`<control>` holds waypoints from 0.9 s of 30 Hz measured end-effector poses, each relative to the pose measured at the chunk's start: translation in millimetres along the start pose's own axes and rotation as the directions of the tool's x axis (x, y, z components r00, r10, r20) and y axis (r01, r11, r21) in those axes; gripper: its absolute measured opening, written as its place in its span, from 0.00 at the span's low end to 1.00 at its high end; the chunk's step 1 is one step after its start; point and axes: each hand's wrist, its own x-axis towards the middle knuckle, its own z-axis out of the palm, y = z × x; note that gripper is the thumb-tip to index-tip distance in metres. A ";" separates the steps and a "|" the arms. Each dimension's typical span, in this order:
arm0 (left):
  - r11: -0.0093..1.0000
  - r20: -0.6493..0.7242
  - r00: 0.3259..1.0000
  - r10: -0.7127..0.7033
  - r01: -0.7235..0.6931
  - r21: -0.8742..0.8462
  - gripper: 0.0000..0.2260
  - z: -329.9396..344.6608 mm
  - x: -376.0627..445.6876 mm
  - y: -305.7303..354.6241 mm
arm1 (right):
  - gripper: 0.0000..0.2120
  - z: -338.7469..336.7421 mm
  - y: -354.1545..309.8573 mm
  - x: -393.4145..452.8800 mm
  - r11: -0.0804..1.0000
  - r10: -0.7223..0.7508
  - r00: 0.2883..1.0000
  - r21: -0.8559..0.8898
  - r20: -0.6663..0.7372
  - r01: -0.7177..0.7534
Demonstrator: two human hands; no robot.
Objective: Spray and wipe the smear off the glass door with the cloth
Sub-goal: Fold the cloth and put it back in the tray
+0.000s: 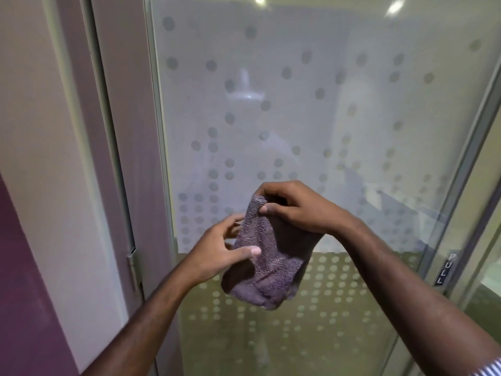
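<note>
A bunched grey-purple cloth [267, 256] hangs in front of the glass door [311, 109], held in the air between both hands. My right hand [295, 206] pinches the cloth's top edge between thumb and fingers. My left hand [221, 246] is at the cloth's left side, its thumb lying on the fabric and its fingers behind it. The door is frosted with a pattern of round dots. I cannot pick out a smear on the glass. No spray bottle is in view.
A metal door frame [160, 147] runs down the left of the glass, with a hinge [132, 263] below. A "PULL" label [446, 267] sits on the right frame. A beige and purple wall [32, 185] stands at the left.
</note>
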 end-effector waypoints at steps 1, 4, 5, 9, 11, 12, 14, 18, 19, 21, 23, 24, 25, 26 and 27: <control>0.999 0.016 1.000 0.002 -0.002 -0.049 0.23 4.5 1.7 3.2 | 0.05 1.4 -0.7 1.7 1.000 -0.011 1.000 0.017 0.009 0.011; 0.994 -0.076 0.997 -0.022 0.013 -0.109 0.07 13.1 6.0 5.1 | 0.08 9.4 10.1 -1.1 0.990 0.021 0.996 0.142 -0.091 -0.008; 0.992 -0.097 0.995 -0.036 0.024 -0.124 0.06 14.0 6.4 3.5 | 0.10 12.8 17.7 -5.2 0.980 0.067 0.985 0.198 -0.157 -0.035; 0.949 -0.140 0.984 -0.111 0.063 -0.310 0.06 14.0 2.7 -4.1 | 0.08 47.6 48.5 -40.8 0.809 0.487 0.736 0.561 -0.470 -0.177; 0.887 -0.168 0.972 -0.164 0.070 -0.457 0.09 16.4 1.4 -4.3 | 0.04 77.9 53.9 -61.2 0.686 0.665 0.560 0.699 -0.494 -0.199; 0.850 -0.175 0.966 -0.188 0.071 -0.521 0.11 17.9 1.7 -4.5 | 0.07 93.6 53.8 -69.3 0.644 0.705 0.531 0.737 -0.470 -0.203; 0.787 -0.177 0.959 -0.220 0.067 -0.614 0.13 21.2 4.1 -3.4 | 0.15 117.1 47.6 -78.3 0.596 0.720 0.558 0.780 -0.412 -0.192; 0.754 -0.174 0.955 -0.240 0.071 -0.653 0.15 26.2 8.8 -2.2 | 0.18 124.9 27.2 -74.3 0.614 0.639 0.659 0.779 -0.395 -0.129; 0.753 -0.182 0.954 -0.236 0.061 -0.655 0.15 27.1 9.1 -2.1 | 0.17 123.6 23.9 -72.7 0.630 0.623 0.665 0.768 -0.412 -0.114; 0.747 -0.199 0.953 -0.229 0.041 -0.663 0.14 27.6 8.5 -2.6 | 0.17 121.3 21.5 -72.1 0.655 0.611 0.645 0.751 -0.459 -0.086; 0.739 -0.192 0.958 -0.215 0.031 -0.673 0.11 27.3 6.2 -3.7 | 0.18 120.0 21.5 -72.7 0.662 0.595 0.647 0.748 -0.476 -0.058; 0.739 -0.185 0.961 -0.205 0.028 -0.673 0.11 27.1 4.8 -4.1 | 0.19 120.4 21.3 -72.7 0.660 0.587 0.659 0.749 -0.471 -0.053; 0.742 -0.180 0.964 -0.197 0.027 -0.670 0.12 27.1 3.8 -4.2 | 0.20 121.1 20.3 -72.5 0.658 0.582 0.670 0.751 -0.461 -0.056; 0.745 -0.175 0.966 -0.192 0.027 -0.667 0.13 27.5 2.8 -4.4 | 0.21 122.4 19.7 -71.7 0.657 0.585 0.674 0.751 -0.450 -0.069; 0.744 -0.168 0.968 -0.187 0.028 -0.668 0.15 27.8 2.0 -4.2 | 0.21 124.2 19.1 -71.1 0.661 0.592 0.672 0.745 -0.445 -0.089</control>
